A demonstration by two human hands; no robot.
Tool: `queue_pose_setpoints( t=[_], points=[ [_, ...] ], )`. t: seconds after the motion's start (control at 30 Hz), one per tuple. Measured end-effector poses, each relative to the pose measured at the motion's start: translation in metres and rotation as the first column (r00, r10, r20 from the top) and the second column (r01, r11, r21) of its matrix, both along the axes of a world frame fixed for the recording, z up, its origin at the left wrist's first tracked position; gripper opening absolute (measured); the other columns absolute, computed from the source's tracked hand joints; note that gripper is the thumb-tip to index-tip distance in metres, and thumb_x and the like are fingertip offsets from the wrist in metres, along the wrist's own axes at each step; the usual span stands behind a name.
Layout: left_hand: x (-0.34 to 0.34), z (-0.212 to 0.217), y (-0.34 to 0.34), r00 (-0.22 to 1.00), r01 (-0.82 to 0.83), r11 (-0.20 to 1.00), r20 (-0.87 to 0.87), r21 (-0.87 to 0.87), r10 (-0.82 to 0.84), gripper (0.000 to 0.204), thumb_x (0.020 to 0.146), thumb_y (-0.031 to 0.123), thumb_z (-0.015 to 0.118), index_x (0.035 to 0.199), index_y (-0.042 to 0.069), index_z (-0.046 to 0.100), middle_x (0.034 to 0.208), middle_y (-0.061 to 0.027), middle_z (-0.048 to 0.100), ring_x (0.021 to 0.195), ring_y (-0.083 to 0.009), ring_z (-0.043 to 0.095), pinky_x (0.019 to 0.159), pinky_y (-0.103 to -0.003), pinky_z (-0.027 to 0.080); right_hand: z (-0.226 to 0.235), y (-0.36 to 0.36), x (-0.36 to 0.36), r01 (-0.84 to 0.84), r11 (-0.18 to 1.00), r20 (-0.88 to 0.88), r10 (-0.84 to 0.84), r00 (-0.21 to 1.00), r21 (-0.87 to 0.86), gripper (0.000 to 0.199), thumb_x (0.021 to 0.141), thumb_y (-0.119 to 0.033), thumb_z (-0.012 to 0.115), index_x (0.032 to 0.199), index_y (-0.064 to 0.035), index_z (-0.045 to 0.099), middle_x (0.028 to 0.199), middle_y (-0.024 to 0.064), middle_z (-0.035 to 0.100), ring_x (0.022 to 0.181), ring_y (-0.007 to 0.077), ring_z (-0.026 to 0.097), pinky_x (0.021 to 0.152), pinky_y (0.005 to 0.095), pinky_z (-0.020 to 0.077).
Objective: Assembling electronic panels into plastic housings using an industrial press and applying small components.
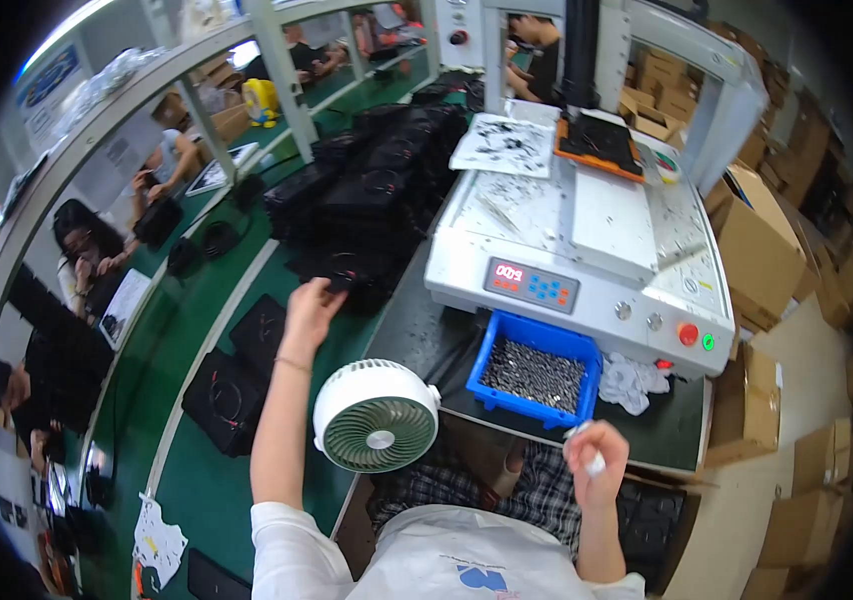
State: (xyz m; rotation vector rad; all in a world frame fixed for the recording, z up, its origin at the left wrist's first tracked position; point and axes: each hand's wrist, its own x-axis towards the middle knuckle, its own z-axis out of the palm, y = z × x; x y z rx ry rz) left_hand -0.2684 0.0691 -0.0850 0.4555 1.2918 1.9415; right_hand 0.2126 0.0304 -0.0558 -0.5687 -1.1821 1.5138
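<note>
fingers of the left hand (312, 308) curl around the edge of a black flat part (345, 272) at the near end of the black stack (377, 190), which stretches away beyond that grip. right hand (597, 460) is closed into a loose fist on a small white piece (595, 464), held up just in front of the blue bin of screws (537, 372). between both hands sits a white desk fan (377, 415); beyond the bin stands the white machine (587, 230).
</note>
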Motion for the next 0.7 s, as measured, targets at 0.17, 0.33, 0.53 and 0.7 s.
queue_pose_setpoints(
  t=[0.17,0.33,0.53,0.7],
  points=[
    [0.027,0.059,-0.048,0.965,0.113,0.941,0.189,0.32,-0.181,0.021,0.089,0.006,0.057,0.104,-0.008,0.058,0.109,-0.0198,0.064,0.107,-0.029,0.061,0.099,-0.038,0.05,0.033,0.059,0.015,-0.048,0.898,0.59,-0.246,0.769,0.437,0.01,0.088,-0.005,0.063,0.096,0.0019,0.065,0.084,0.0092,0.065,0.071,0.0156,0.063,0.063,0.0246,0.0501],
    [0.082,0.121,-0.095,0.926,0.163,0.905,0.255,0.393,-0.278,0.028,0.086,0.005,0.053,0.113,-0.003,0.057,0.106,-0.0164,0.066,0.096,-0.0282,0.065,0.084,-0.039,0.055,0.025,0.105,-0.002,-0.463,0.726,0.823,-0.252,0.509,0.509,0.023,0.088,-0.009,0.059,0.108,-0.0008,0.064,0.098,0.0155,0.066,0.09,0.0313,0.065,0.081,0.0376,0.0524],
    [0.176,0.167,-0.099,0.947,0.226,0.923,0.151,0.313,-0.283,0.048,0.082,0.004,0.041,0.13,-0.002,0.047,0.115,-0.0163,0.062,0.092,-0.0266,0.067,0.08,-0.041,0.058,0.022,0.118,-0.048,-0.641,0.667,0.912,-0.155,0.38,0.38,0.037,0.088,-0.018,0.059,0.121,-0.001,0.057,0.114,0.0167,0.059,0.103,0.0343,0.06,0.091,0.0407,0.0492],
    [0.203,0.164,-0.094,0.892,0.276,0.871,0.229,0.406,-0.389,0.061,0.077,0.001,0.04,0.138,-0.005,0.037,0.123,-0.0192,0.057,0.104,-0.0294,0.064,0.09,-0.044,0.054,0.036,0.118,-0.065,-0.757,0.617,0.954,0.034,0.298,0.215,0.03,0.079,-0.008,0.065,0.108,0.001,0.063,0.103,0.0148,0.06,0.093,0.0324,0.062,0.083,0.0407,0.0505]
  ],
)
